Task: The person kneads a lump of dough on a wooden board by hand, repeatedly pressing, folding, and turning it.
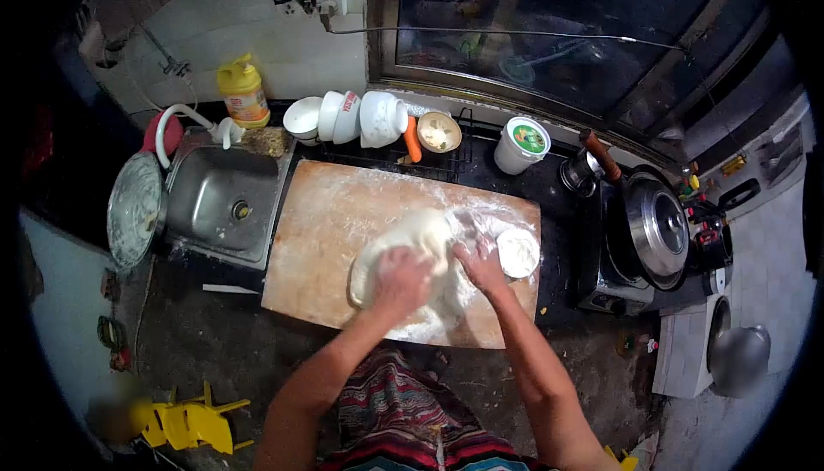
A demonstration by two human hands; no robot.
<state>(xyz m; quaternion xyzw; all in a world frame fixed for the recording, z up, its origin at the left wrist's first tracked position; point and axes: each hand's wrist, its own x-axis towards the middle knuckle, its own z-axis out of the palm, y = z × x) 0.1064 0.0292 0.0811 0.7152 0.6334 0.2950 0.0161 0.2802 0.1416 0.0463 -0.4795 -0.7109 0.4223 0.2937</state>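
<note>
Landmark: wooden board (pixel 309 239), floured, on the dark table (pixel 558 222). Dough (pixel 421 229): one big pale mass, sits right of board centre, toward its near half. Hands apart. Left hand (pixel 403 278) is on top of the dough near the board's middle; motion blur, can't tell if its fingers grip or just press. Right hand (pixel 481 265) is over the board's right part, fingers spread, at the dough's right edge; can't tell if the fingertips touch dough or floured wood. White flour bowl (pixel 518 253) stands at the board's right edge, just beside the right hand. Loose flour over the board, heaviest on the right half. Left of board: steel sink (pixel 206 188), then a metal basin (pixel 133 214) smeared white inside. Beyond the board's far edge: white bowls on their sides, an orange item (pixel 413 140), a small bowl (pixel 439 132) with pale contents, and, further right, a white tub (pixel 522 145) with green label. Right of board, well apart: lidded pot (pixel 657 222) on the stove (pixel 614 286).
</note>
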